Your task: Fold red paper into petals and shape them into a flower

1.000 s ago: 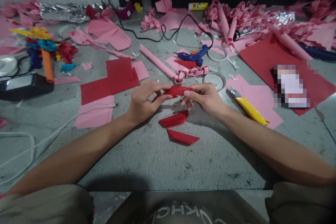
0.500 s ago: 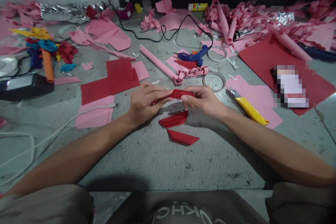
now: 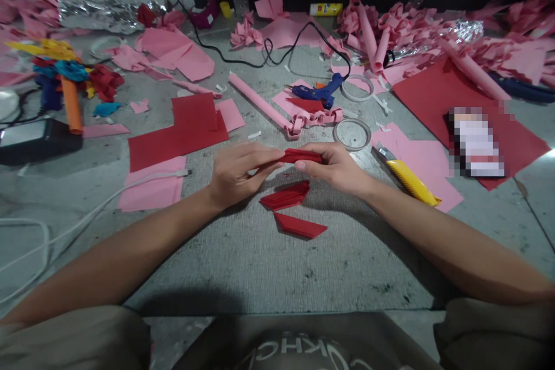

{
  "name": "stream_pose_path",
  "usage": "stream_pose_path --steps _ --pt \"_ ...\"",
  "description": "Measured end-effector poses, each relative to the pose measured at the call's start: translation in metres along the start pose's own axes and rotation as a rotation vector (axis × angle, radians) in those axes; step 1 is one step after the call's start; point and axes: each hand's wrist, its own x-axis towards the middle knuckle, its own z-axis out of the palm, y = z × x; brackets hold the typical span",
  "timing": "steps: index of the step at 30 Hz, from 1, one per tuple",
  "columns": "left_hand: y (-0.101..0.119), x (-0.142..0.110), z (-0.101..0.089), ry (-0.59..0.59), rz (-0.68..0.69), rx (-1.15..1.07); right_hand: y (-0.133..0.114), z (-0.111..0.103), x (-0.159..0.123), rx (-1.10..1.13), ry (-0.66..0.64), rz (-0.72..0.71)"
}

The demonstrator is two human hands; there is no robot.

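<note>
Red paper point(image 3: 302, 155), folded into a layered strip, is pinched by both nearly closed hands point(image 3: 236, 172) point(image 3: 340, 170).

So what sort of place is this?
Probably a papercraft worktable: a blue glue gun, a yellow-handled cutter and folded red paper pieces lie on it.

Dim, cool light. My bare right forearm point(image 3: 429, 231) shadows the grey textured tabletop point(image 3: 347, 286). Small white glare, right edge. Crinkled silver foil point(image 3: 104, 16) glints. Edges stretched, soft; folded red paper point(image 3: 301, 155) in my grip fairly clear.
</note>
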Motion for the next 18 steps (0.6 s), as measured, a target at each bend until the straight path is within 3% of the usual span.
stream_pose_path --steps 6,9,13,15,18 --pt "0.0004 -0.0022 -0.0003 0.002 0.043 -0.004 -0.0027 0.0007 -0.0004 -0.003 -0.018 -0.003" --pt "0.0001 -0.0043 0.0006 -0.024 -0.046 0.032 -0.0032 0.0015 -0.0012 -0.023 -0.019 0.004" --pt "-0.0002 -0.0027 0.0006 -0.158 -0.144 0.034 -0.0021 0.0037 -0.0026 -0.079 -0.012 -0.029" --pt "-0.0008 -0.0001 -0.0012 -0.152 -0.150 0.023 -0.0010 0.0048 -0.0025 -0.074 0.060 -0.020" --pt "-0.0041 0.0032 -0.0054 -0.067 -0.191 0.055 0.0035 0.0044 0.0001 0.039 0.341 -0.011"
